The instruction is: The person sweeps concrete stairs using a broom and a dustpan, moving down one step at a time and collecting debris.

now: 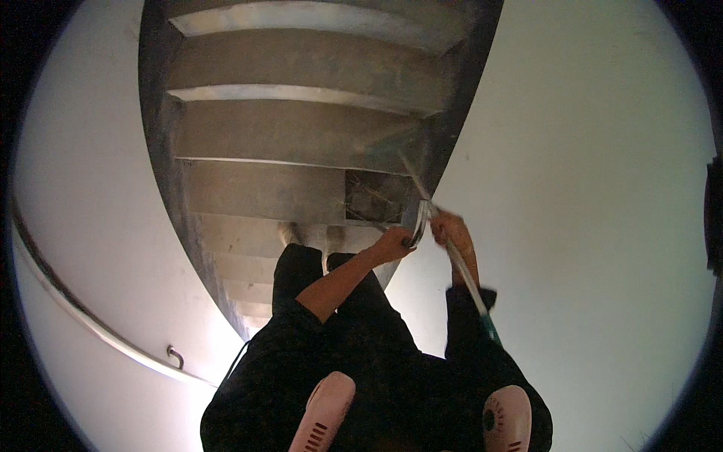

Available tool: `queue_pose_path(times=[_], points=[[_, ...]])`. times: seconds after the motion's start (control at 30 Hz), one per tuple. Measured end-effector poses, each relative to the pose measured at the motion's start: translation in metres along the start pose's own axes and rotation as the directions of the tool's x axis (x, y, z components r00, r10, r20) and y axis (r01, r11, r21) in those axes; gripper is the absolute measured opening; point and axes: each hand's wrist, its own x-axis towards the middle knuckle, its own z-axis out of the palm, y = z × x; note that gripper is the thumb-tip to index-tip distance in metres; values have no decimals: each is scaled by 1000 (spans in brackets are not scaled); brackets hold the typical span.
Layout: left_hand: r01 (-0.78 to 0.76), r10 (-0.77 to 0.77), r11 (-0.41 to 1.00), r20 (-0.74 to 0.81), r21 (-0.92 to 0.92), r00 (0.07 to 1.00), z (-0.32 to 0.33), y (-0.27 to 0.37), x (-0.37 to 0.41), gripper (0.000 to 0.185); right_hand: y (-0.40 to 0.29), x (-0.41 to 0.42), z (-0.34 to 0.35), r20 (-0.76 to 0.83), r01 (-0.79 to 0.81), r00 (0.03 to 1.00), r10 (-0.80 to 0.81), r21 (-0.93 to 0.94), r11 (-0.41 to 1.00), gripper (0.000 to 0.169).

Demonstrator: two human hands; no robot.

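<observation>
My right hand [453,229] is closed around the pale shaft of a long broom [466,274], which slants from beside my right arm up to the stairs. Its blurred greenish head touches or hovers over a step near the right edge. My left hand [393,244] grips a metal handle that ends in a curved tube [420,223], close to my right hand. A dark dustpan [373,196] with straw-like debris in it lies on the step ahead of my feet, and the handle seems to run to it.
Curved concrete stairs [265,127] rise ahead and continue down behind my feet. White walls [565,169] stand on both sides. A metal handrail [107,339] bends along the left wall on a bracket [175,357]. A pink neck fan [330,407] hangs at my chest.
</observation>
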Motion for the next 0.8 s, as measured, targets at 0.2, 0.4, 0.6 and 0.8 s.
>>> queue_pose_path(times=[0.2, 0.4, 0.6, 0.8], points=[[5, -6, 994, -9, -113, 1000, 16, 4, -3, 17, 90, 9, -28, 103, 312, 950, -295, -377, 872, 19], [31, -31, 1000, 49, -4, 998, 14, 7, -3, 17, 93, -126, -33, 63, -203, 977, 201, 26, 979, 25], [-31, 34, 996, 38, -85, 999, 14, 38, -5, 18, 66, 13, -46, 126, 280, 960, -251, -494, 823, 23], [-153, 146, 985, -92, -82, 985, 18, 24, -21, 15, 128, -22, -21, 94, 255, 963, -252, -618, 743, 21]])
